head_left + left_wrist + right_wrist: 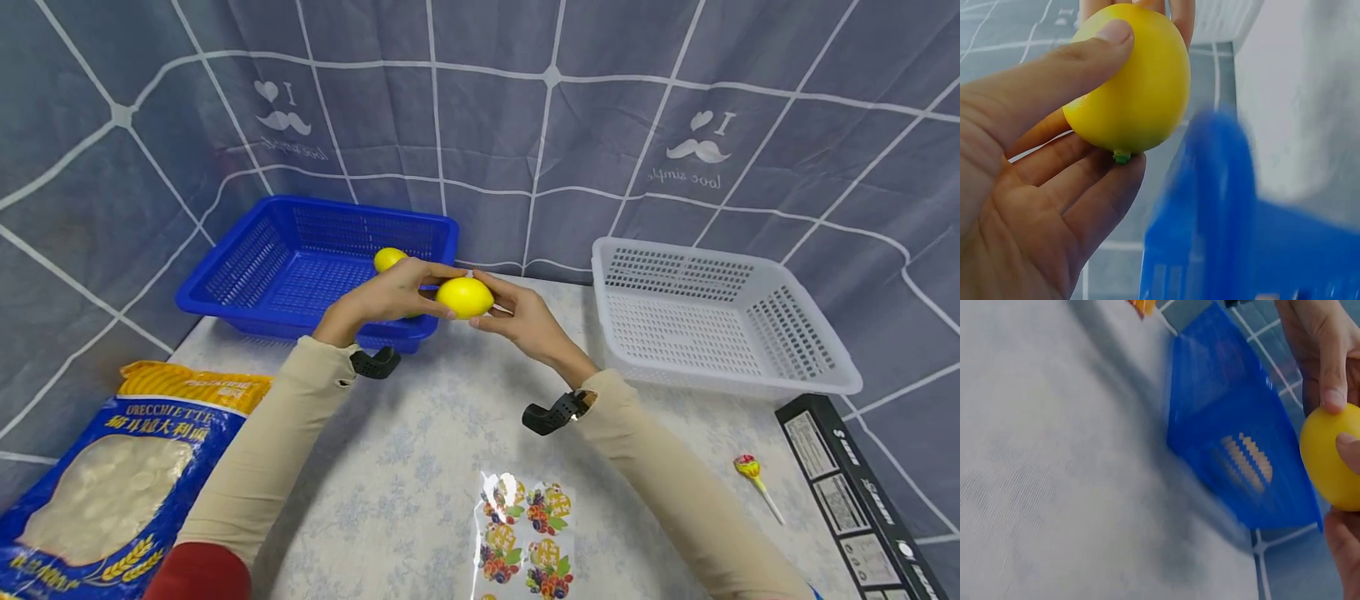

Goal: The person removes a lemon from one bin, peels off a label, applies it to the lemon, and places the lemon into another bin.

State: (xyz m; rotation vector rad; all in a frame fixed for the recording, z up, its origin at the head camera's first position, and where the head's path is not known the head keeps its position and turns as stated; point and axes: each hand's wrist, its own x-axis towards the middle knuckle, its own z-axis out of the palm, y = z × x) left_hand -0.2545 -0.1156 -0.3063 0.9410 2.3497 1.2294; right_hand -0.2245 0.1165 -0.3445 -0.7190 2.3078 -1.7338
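Both hands hold one yellow lemon (465, 297) above the table, near the right end of a blue basket (315, 312). My left hand (393, 290) grips its left side, the thumb across the peel and the fingers behind it. From the other side my right hand (525, 321) pinches the same lemon between thumb and fingers. A green stem end shows on the lemon (1129, 81) in the left wrist view. Another lemon (388, 257) lies in the blue basket, partly hidden behind my left hand. In the right wrist view the held lemon (1329, 462) is cut off by the frame's edge.
A white basket (727, 383) stands at the right. Along the left lies a blue pasta bag (172, 417). A sticker sheet (521, 533) is in front, with a lollipop (750, 469) and a black box (847, 492) at the right. A grey patterned curtain (495, 125) hangs behind.
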